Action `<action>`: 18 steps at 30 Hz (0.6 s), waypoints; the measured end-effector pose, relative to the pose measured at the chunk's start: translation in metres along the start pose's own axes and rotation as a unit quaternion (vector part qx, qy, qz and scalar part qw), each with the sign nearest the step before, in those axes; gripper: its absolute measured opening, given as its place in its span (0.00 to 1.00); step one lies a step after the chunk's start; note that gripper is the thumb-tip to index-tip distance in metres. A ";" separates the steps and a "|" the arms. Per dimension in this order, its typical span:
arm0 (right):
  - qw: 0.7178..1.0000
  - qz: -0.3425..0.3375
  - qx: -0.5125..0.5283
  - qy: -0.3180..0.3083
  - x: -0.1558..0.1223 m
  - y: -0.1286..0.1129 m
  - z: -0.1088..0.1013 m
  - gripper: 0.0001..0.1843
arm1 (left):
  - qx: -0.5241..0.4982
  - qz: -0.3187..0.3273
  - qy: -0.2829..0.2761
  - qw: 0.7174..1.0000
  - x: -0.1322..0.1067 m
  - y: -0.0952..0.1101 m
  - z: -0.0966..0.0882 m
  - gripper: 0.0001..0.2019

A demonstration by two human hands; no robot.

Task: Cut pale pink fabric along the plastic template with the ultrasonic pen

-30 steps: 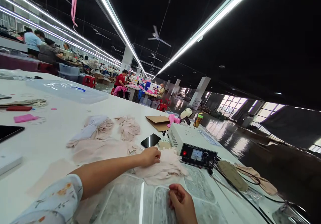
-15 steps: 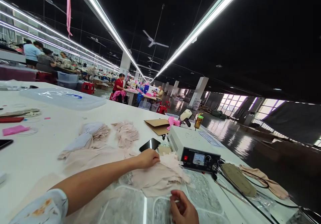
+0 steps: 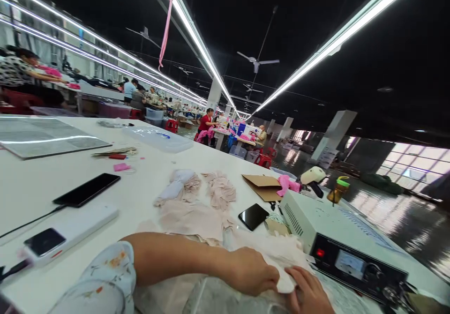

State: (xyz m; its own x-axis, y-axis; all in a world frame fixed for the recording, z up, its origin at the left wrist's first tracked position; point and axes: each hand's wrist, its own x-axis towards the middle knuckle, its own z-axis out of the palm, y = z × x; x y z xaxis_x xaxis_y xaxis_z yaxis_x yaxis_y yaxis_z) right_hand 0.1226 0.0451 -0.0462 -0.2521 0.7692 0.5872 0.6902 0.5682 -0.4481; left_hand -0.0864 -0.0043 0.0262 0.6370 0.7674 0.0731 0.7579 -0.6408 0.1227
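Note:
My left hand [image 3: 251, 269] reaches across the table from the left, its fingers closed on a small pale cream fabric piece [image 3: 285, 282]. Close against it, my right hand [image 3: 309, 291] pinches the same piece from the other side; part of that hand falls below the picture's edge. Just behind both hands spreads a loose stack of thin pale pink fabric pieces [image 3: 270, 244]. A grey patterned surface [image 3: 218, 297] shows beneath them. Farther back lie more fabric pieces [image 3: 190, 218], a bunched heap [image 3: 221, 190] and a bundle with a whitish wrap [image 3: 177, 186].
A metal control box [image 3: 355, 262] with dial and red switch stands close on the right. A black phone [image 3: 253, 216] and folded cardboard [image 3: 262, 186] lie beyond the hands. Left are another phone [image 3: 87, 190] and a white power bank [image 3: 75, 232]. People sit at sewing tables farther off.
My hands, apart before, have come together on the cream fabric piece. The view has turned left, so the phone and power bank now show more fully.

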 end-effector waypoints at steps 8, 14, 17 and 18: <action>0.981 0.068 -0.148 -0.105 -0.049 -0.023 -0.043 0.18 | -0.024 0.051 -0.046 0.997 -0.037 0.005 0.014 0.07; 0.963 0.135 -0.207 -0.110 -0.063 -0.031 -0.070 0.18 | -0.072 0.164 -0.066 0.982 -0.048 0.007 0.014 0.05; 0.970 0.119 -0.182 -0.110 -0.070 -0.031 -0.076 0.19 | -0.084 0.182 -0.055 0.978 -0.045 0.011 0.009 0.09; 0.974 0.106 -0.167 -0.111 -0.072 -0.031 -0.076 0.19 | -0.084 0.184 -0.047 0.978 -0.042 0.012 0.009 0.08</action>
State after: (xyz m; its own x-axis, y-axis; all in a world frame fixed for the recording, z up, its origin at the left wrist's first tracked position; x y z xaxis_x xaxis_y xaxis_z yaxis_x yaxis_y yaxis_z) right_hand 0.1710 -0.0505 -0.0233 -0.1945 0.9245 0.3277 0.9156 0.2910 -0.2775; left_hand -0.1028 -0.0443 0.0157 0.8784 0.4749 0.0536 0.4456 -0.8545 0.2670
